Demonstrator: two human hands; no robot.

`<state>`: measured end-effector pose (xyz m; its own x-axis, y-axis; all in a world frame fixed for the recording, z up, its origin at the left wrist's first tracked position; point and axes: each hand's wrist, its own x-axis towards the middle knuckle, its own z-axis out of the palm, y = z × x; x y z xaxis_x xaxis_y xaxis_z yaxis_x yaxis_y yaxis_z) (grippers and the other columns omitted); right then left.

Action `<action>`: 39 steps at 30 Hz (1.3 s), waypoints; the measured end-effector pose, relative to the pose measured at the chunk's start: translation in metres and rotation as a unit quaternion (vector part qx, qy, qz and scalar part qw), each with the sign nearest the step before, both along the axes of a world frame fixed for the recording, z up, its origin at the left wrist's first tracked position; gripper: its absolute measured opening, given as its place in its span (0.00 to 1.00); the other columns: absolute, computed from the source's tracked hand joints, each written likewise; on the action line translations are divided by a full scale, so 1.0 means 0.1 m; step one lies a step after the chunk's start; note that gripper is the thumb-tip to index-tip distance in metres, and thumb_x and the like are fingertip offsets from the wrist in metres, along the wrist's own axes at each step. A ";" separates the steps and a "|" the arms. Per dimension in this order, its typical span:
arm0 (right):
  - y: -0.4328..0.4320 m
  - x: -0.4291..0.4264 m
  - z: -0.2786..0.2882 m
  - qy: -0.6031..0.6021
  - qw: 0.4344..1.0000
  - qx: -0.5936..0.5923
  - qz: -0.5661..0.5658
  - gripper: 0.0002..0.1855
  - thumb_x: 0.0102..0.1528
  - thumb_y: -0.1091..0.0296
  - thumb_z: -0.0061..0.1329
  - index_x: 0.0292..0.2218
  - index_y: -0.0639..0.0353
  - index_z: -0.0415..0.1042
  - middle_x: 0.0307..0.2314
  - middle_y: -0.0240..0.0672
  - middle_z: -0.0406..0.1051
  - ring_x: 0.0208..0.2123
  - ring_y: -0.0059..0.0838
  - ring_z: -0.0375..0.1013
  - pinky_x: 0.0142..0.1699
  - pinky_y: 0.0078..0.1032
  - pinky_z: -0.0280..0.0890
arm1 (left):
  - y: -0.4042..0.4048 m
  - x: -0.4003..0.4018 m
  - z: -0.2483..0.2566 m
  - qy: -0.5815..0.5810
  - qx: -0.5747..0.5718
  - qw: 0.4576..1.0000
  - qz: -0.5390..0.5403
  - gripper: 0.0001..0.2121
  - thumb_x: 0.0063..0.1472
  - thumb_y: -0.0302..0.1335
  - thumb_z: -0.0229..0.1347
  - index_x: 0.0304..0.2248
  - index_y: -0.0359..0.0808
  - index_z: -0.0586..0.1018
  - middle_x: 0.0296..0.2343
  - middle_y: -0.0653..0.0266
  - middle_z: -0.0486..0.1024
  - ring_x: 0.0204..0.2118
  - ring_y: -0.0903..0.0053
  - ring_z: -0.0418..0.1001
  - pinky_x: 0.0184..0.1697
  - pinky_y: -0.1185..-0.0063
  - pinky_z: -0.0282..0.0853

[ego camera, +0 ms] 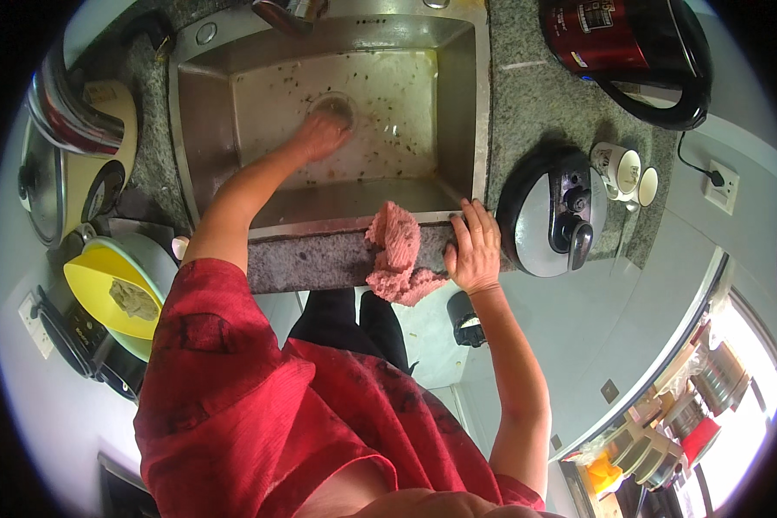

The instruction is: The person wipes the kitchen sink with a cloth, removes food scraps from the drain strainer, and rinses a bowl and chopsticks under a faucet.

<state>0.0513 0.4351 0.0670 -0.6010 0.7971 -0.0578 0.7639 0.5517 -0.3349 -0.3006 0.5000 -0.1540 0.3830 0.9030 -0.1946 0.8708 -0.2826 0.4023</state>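
A stainless steel sink (375, 155) with small dark bits scattered over its wet bottom lies before me. My left hand (328, 134) reaches down to the round drain (334, 107); its fingers are blurred, and whether they hold anything cannot be told. On the sink's front right corner rests my right hand (476, 249), palm down with the fingers apart and nothing held. Just left of it a crumpled pink cloth (395, 256) hangs over the front edge of the granite counter (304, 262).
A pressure cooker lid (537, 220), two cups (615, 169) and a red and black electric kettle (621, 52) stand at the right. Leftward are a cream-coloured cooker (113, 168) and a yellow strainer (97, 285) in a pale green bowl. The faucet (288, 16) is at the far rim.
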 end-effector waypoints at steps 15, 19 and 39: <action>-0.02 0.00 -0.04 -0.015 1.000 0.004 0.010 0.25 0.43 0.63 0.41 0.44 0.60 0.64 0.51 0.44 0.57 0.55 0.44 0.54 0.57 0.43 0.49 | 0.02 0.03 -0.05 -0.003 0.044 0.998 0.054 0.10 0.60 0.32 0.44 0.31 0.35 0.73 0.28 0.53 0.73 0.32 0.60 0.71 0.36 0.67 0.66; -0.02 -0.01 -0.02 -0.010 1.000 0.008 0.010 0.25 0.43 0.63 0.41 0.44 0.60 0.64 0.51 0.44 0.57 0.55 0.44 0.54 0.57 0.43 0.49 | 0.19 -0.02 -0.03 -0.040 -0.045 0.996 0.064 0.11 0.59 0.32 0.46 0.26 0.34 0.73 0.23 0.51 0.71 0.28 0.58 0.70 0.31 0.67 0.63; -0.08 0.06 0.04 0.038 0.999 0.031 0.015 0.25 0.42 0.68 0.43 0.45 0.61 0.63 0.50 0.43 0.58 0.54 0.42 0.54 0.58 0.41 0.49 | 0.08 -0.09 0.81 -0.615 -0.417 0.352 0.569 0.07 0.57 0.25 0.41 0.26 0.34 0.69 0.26 0.60 0.69 0.31 0.72 0.67 0.36 0.76 0.66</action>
<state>0.0571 0.4275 0.0712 -0.6256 0.7792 0.0375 0.7202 0.5954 -0.3560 -0.3096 0.5085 -0.0735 0.1232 0.4326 -0.8931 -0.7491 0.6308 0.2022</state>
